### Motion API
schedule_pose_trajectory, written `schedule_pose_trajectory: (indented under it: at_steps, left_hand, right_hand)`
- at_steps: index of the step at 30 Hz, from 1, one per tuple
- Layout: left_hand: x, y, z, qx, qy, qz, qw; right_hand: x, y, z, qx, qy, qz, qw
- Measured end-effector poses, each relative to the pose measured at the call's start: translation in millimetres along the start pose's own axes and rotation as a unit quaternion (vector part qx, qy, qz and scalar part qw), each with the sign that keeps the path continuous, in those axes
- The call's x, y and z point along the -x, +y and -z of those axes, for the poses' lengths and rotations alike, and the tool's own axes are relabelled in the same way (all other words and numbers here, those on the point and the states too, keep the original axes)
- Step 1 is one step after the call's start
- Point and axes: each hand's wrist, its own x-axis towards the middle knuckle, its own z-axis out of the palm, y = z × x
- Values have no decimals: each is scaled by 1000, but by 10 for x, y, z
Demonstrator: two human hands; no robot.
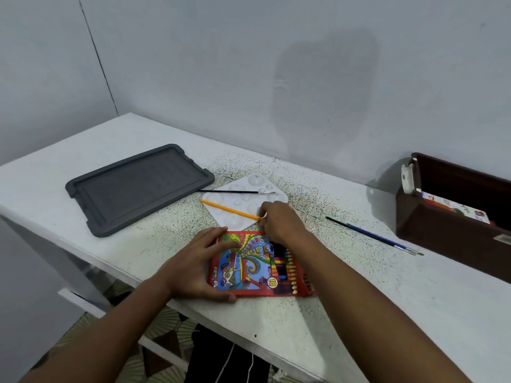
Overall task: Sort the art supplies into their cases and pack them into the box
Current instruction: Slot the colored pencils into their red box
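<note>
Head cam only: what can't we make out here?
- Box: cut off by the right edge; its contents are mostly hidden behind its wall.
- Orange pencil: near end hidden in the right hand.
- Pencil case: left part covered by the left hand; pencil count inside unreadable.
- Palette: wells too pale to tell whether paint remains.

Glossy printed card pencil case (243, 264); matt grey plastic lid (138, 189); glossy white plastic palette (249, 200).
</note>
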Motion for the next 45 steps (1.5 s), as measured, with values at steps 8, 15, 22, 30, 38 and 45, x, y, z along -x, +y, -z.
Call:
schedule_pose_trajectory:
  at_steps: [8,15,22,30,38,45]
  left_hand:
    - [-2,15,22,1,-8,5,1000]
    - [-3,9,10,-2,-1,-3,1000]
    - [-17,15,8,18,3,1,1000]
    - [-18,14,19,20,-6,-2,1000]
    - [-27,-3,20,30,2,-5,1000]
    - [-19,-13,18,39,-3,-11,999]
  right_hand:
    - [-25,24,-49,16,20,-6,1000]
    - [62,179,11,-47,58,-33,997]
    - [713,1069,368,-198,108,-68,972]
    - [1322,1817,490,-117,145,-45,981]
    - [1377,1906,422,-82,141,-34,986]
    - [1190,1939,474,-37,126,-14,991]
